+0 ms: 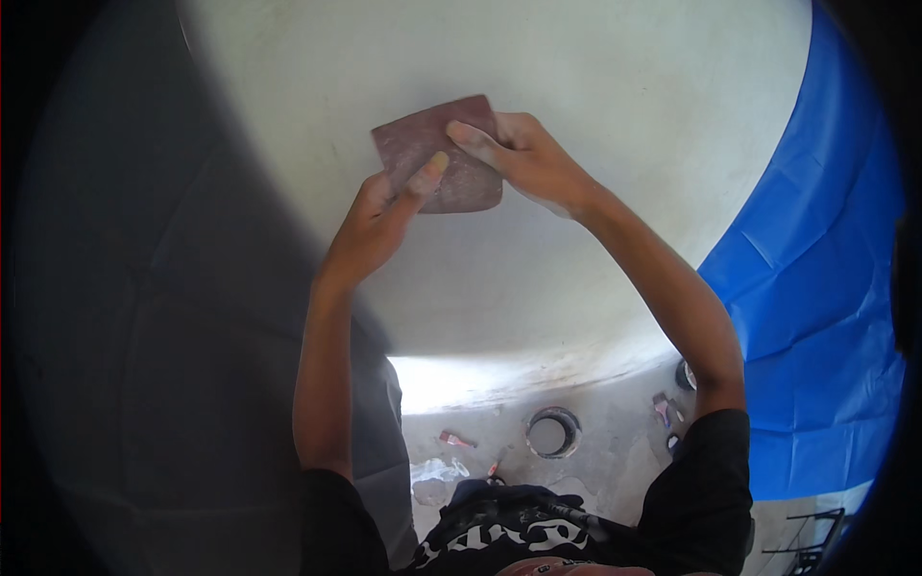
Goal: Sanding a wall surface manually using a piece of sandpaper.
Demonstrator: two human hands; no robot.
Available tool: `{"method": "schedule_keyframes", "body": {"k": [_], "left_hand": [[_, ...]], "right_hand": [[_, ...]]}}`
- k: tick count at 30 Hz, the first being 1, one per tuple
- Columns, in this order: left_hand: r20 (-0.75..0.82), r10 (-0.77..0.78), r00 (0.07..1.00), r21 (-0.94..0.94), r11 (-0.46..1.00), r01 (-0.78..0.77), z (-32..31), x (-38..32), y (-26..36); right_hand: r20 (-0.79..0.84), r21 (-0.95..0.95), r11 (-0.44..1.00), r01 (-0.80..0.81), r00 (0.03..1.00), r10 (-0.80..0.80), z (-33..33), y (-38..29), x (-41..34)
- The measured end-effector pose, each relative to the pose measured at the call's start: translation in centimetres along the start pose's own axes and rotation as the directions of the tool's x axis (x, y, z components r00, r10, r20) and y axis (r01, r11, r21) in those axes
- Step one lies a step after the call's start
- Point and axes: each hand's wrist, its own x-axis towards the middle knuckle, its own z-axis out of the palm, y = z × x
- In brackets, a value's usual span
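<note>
A reddish-brown sheet of sandpaper (450, 169), dusted with pale powder, is held up between both hands in front of a large off-white surface (612, 108). My left hand (378, 219) pinches its lower left side, thumb on the near face. The right edge is gripped by my right hand (536, 162), whose thumb presses on the sheet near the upper right. Pale dust coats the thumbs. The fingers behind the sheet are mostly hidden. Whether the sheet touches the off-white surface I cannot tell.
Blue tarpaulin (799, 309) hangs at the right, and a dark sheet (202, 374) covers the left. On the concrete floor (598, 482) below stand a round open container (553, 433) and a partly hidden one. Paintbrushes (456, 438) lie around. A black metal frame (814, 540) is at lower right.
</note>
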Motion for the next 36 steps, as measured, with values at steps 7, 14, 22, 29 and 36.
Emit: {"method": "schedule_keyframes", "body": {"k": [7, 14, 22, 29, 36], "left_hand": [[-0.358, 0.220, 0.907, 0.423, 0.905, -0.053, -5.0, 4.9, 6.5], [0.069, 0.689, 0.722, 0.854, 0.333, -0.399, -6.8, 15.4, 6.1], [-0.036, 0.808, 0.588, 0.924, 0.252, -0.289, -2.1, 19.6, 0.2], [0.057, 0.835, 0.547, 0.994, 0.001, -0.106, -2.4, 19.1, -1.1], [0.173, 0.719, 0.673, 0.978, -0.046, -0.202, -1.3, 15.2, -0.5]], "right_hand": [[-0.336, -0.640, 0.765, 0.073, 0.869, -0.364, -11.0, -6.9, 9.8], [-0.430, -0.870, 0.491, -0.045, 0.559, -0.710, -20.2, -2.7, 13.2], [-0.180, -0.979, 0.198, 0.047, 0.255, -0.950, -19.9, 1.0, 12.3], [-0.244, -0.967, 0.256, 0.002, 0.287, -0.926, -19.0, 0.5, 12.1], [-0.266, -0.963, 0.264, -0.044, 0.256, -0.929, -19.4, -1.2, 12.0]]}}
